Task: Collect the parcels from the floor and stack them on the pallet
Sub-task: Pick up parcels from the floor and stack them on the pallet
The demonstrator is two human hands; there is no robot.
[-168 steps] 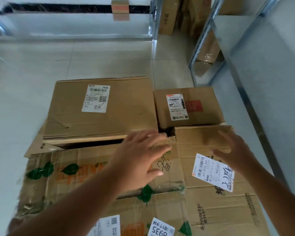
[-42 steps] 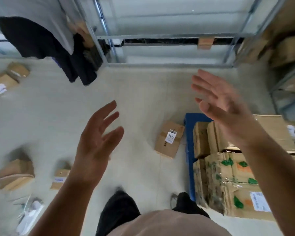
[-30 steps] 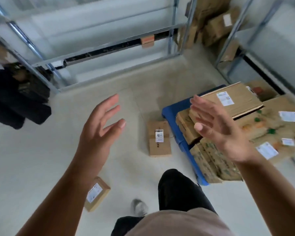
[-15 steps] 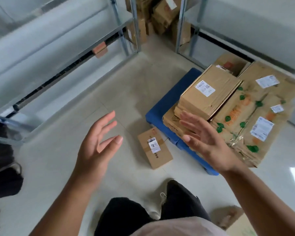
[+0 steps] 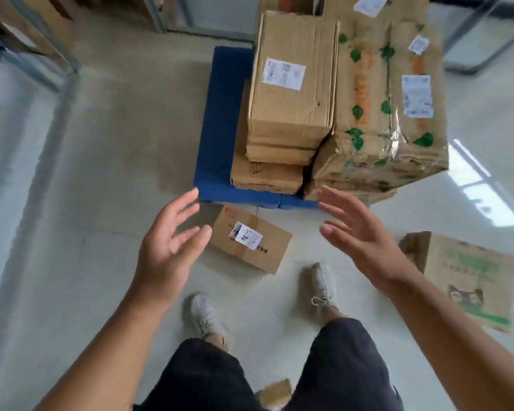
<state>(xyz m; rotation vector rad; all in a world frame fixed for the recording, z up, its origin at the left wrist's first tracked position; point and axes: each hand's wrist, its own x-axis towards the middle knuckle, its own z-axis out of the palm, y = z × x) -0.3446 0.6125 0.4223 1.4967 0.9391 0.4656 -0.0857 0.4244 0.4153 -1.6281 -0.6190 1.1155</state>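
While both arms reach forward over the floor, the left hand [image 5: 168,241] is spread with fingers straight and apart, holding nothing, and the right hand [image 5: 358,232] is likewise spread wide and holds nothing. Between them, lower down on the pale floor [image 5: 101,173], lies a small parcel [image 5: 251,243] with a white label on its top face, untouched by either hand. Just beyond it sits the blue pallet [image 5: 223,129], loaded with stacked cardboard boxes: a plain labelled box [image 5: 291,84] on the left and a larger box with green leaf prints [image 5: 389,99] beside it. To the right, another printed carton [image 5: 469,277] rests on the floor. White shoes [image 5: 205,315] and dark shorts [image 5: 279,375] show below.
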